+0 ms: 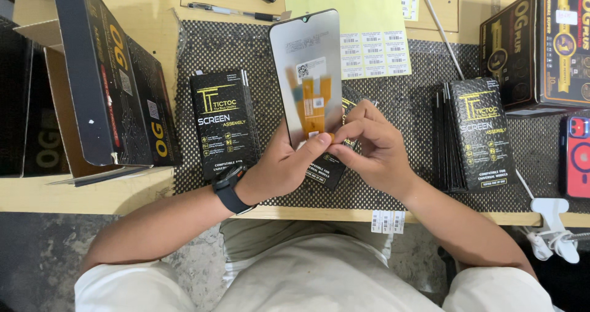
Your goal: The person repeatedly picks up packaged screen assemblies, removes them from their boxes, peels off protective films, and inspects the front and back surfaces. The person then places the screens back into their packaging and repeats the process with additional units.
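Note:
A phone screen panel (pixel 305 60) stands upright over the black mat (pixel 405 103), its silvery back facing me with an orange flex strip near the bottom. My left hand (pixel 284 164), with a dark watch on the wrist, grips its lower end, thumb pressed on the bottom edge. My right hand (pixel 372 141) pinches at the same lower edge, fingertips next to the left thumb; whatever is pinched is too small to tell. A flat black box (pixel 326 169) lies on the mat under both hands.
A flat black screen box (pixel 224 122) lies left of the hands, a stack of them (pixel 476 134) to the right. Open cartons (pixel 110 72) stand at left, a large dark box (pixel 541 41) at right. Yellow label sheets (pixel 369 35), pens (pixel 230 11), a red phone (pixel 576 155).

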